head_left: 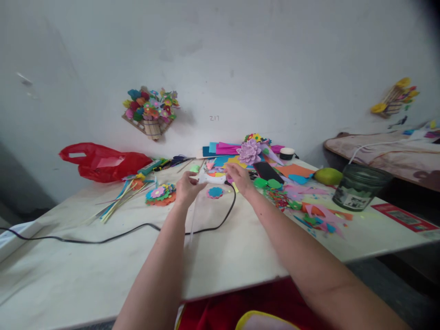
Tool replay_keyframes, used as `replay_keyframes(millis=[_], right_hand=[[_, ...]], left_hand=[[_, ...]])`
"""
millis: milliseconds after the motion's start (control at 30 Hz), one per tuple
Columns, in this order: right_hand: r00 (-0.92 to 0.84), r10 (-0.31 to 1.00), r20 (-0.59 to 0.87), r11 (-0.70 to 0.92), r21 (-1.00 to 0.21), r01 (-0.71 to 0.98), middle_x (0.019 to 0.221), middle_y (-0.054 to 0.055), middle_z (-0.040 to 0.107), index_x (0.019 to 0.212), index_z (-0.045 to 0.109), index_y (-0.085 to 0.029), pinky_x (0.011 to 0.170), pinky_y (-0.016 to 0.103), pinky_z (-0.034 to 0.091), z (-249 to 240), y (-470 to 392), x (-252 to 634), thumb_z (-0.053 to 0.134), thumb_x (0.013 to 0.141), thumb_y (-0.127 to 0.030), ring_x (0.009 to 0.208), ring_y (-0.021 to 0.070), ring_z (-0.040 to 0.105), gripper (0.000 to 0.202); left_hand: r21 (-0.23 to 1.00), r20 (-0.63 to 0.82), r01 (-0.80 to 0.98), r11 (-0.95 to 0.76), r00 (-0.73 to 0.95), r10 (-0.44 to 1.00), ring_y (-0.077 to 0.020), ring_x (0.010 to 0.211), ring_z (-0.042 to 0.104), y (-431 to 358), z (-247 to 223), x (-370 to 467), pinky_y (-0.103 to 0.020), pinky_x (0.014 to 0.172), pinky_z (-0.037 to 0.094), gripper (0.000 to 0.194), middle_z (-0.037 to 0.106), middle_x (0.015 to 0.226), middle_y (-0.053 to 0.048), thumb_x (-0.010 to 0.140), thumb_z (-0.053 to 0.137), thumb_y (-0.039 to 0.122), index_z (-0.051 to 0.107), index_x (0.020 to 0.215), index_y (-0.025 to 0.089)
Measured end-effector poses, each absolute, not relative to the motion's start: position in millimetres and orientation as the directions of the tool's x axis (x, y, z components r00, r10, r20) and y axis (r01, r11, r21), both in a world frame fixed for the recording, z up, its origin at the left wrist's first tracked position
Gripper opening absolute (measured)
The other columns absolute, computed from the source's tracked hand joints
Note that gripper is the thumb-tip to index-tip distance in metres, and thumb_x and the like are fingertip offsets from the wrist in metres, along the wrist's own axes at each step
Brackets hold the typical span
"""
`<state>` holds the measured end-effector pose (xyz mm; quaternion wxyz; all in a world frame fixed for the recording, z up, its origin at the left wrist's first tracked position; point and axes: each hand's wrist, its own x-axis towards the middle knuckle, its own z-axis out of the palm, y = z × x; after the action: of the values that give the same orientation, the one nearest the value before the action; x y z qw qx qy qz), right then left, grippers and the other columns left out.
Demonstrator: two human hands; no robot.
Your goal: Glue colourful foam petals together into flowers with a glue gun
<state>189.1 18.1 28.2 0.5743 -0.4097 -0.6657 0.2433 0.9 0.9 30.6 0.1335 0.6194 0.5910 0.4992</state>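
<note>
A white hot glue gun [213,178] is held above the table between my two hands. My left hand [186,188] is closed on its left end, thumb and fingers bent round it. My right hand [239,178] grips the other end, where the black cord [234,201] comes out. A clear glue stick [194,215] slants from the gun toward me, slightly blurred. Just below the gun lies a blue scalloped foam flower [215,192]. More layered foam flowers [161,194] are stacked left of my left hand.
Foam scraps [319,215] and a dark phone [268,172] lie to the right. Beyond them stand a green mango [327,176] and a dark glass jar [359,185]. A red plastic bag [106,162] and thin strips [118,201] lie left. The cord runs to a power strip [17,238].
</note>
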Motion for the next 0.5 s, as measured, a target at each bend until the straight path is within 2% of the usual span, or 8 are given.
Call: replay_keyframes(millis=[67, 133, 200, 267, 367, 500], right_hand=[[-0.172, 0.749, 0.64, 0.645, -0.643, 0.414, 0.096, 0.006, 0.061, 0.104, 0.055, -0.017, 0.077, 0.027, 0.043, 32.9, 13.1, 188.2, 0.05, 0.077, -0.039, 0.087, 0.015, 0.056, 0.035], [-0.335, 0.694, 0.637, 0.679, -0.427, 0.597, 0.108, 0.007, 0.056, 0.112, 0.052, -0.019, 0.088, 0.031, 0.037, 34.2, 8.5, 183.9, 0.06, 0.071, -0.032, 0.102, 0.0189, 0.05, 0.043], [-0.412, 0.708, 0.573, 0.621, -0.228, 0.75, 0.115, 0.01, 0.051, 0.118, 0.047, -0.019, 0.092, 0.035, 0.033, 32.9, 3.8, 177.0, 0.061, 0.071, -0.025, 0.11, 0.0217, 0.045, 0.049], [-0.407, 0.748, 0.525, 0.533, -0.109, 0.839, 0.114, 0.012, 0.05, 0.119, 0.044, -0.018, 0.088, 0.034, 0.037, 30.1, -0.5, 169.1, 0.055, 0.076, -0.019, 0.105, 0.022, 0.048, 0.045], [-0.346, 0.786, 0.513, 0.419, -0.031, 0.907, 0.105, 0.014, 0.052, 0.113, 0.047, -0.014, 0.076, 0.034, 0.042, 25.4, -3.8, 158.8, 0.045, 0.081, -0.018, 0.091, 0.0231, 0.054, 0.032], [-0.203, 0.837, 0.508, 0.28, -0.08, 0.957, 0.1, 0.015, 0.055, 0.106, 0.049, -0.013, 0.072, 0.031, 0.043, 21.8, 0.1, 156.8, 0.039, 0.082, -0.016, 0.086, 0.0217, 0.056, 0.026]], left_hand=[[0.695, 0.5, 0.663, -0.277, -0.17, 0.849, -0.0142, 0.063, 0.058, -1.9, 33.8, 3.7, -0.025, 0.062, 0.043, 0.046, 0.06, 0.068, 0.0, 0.053, 0.069, 0.037, 0.055, 0.093, 0.018], [0.653, 0.519, 0.707, -0.273, -0.155, 0.841, -0.0144, 0.064, 0.058, -4.7, 36.9, 7.1, -0.025, 0.063, 0.042, 0.044, 0.061, 0.068, 0.0, 0.055, 0.067, 0.035, 0.055, 0.094, 0.019], [0.621, 0.519, 0.741, -0.255, -0.145, 0.842, -0.0149, 0.064, 0.058, -6.7, 39.0, 11.2, -0.025, 0.063, 0.042, 0.043, 0.06, 0.068, 0.0, 0.056, 0.066, 0.034, 0.055, 0.095, 0.018], [0.59, 0.516, 0.769, -0.245, -0.125, 0.847, -0.0155, 0.066, 0.058, -8.1, 40.2, 16.6, -0.025, 0.063, 0.042, 0.041, 0.061, 0.069, -0.001, 0.057, 0.066, 0.032, 0.055, 0.095, 0.018], [0.539, 0.533, 0.805, -0.248, -0.098, 0.84, -0.0172, 0.071, 0.059, -10.0, 41.4, 27.5, -0.026, 0.066, 0.042, 0.038, 0.063, 0.075, -0.004, 0.059, 0.064, 0.029, 0.056, 0.095, 0.017], [0.517, 0.584, 0.784, -0.343, -0.03, 0.811, -0.0172, 0.076, 0.059, -11.8, 45.4, 35.2, -0.026, 0.069, 0.042, 0.036, 0.063, 0.082, -0.006, 0.063, 0.063, 0.03, 0.056, 0.096, 0.016]])
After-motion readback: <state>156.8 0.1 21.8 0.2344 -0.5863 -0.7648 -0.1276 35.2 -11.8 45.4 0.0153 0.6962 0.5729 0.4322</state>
